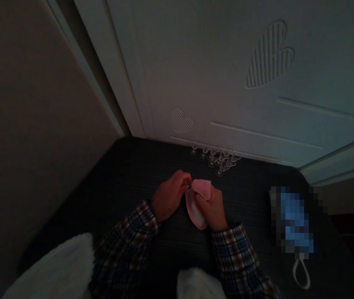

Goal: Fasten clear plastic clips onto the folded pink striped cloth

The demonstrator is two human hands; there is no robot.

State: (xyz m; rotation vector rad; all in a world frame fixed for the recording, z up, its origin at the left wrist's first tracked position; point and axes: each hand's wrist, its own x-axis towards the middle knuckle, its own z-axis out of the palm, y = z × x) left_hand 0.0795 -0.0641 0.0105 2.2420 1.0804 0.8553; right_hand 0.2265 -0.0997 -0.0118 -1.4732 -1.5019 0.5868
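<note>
Close together over the dark table, both my hands work at a pink soft-looking piece [202, 188] with a pale inner face; its lower part hangs in a rounded shape. My right hand [214, 209] is closed around its right side, thumb pressed on it below the folded top. At the upper left edge of the pink piece, my left hand [169, 199] is closed, fingertips pinching a small dark or shiny bit that I cannot make out. Just beyond my hands lies a cluster of small clear pieces [219, 158] with rings and round bases.
The dark wood-grain table [108, 182] meets a white panel [195, 74] with raised hearts at the back. To the right lies a blurred-out device with a blue screen [295, 220] and a wrist strap [301, 274]. White fluffy fabric [58, 270] shows in front.
</note>
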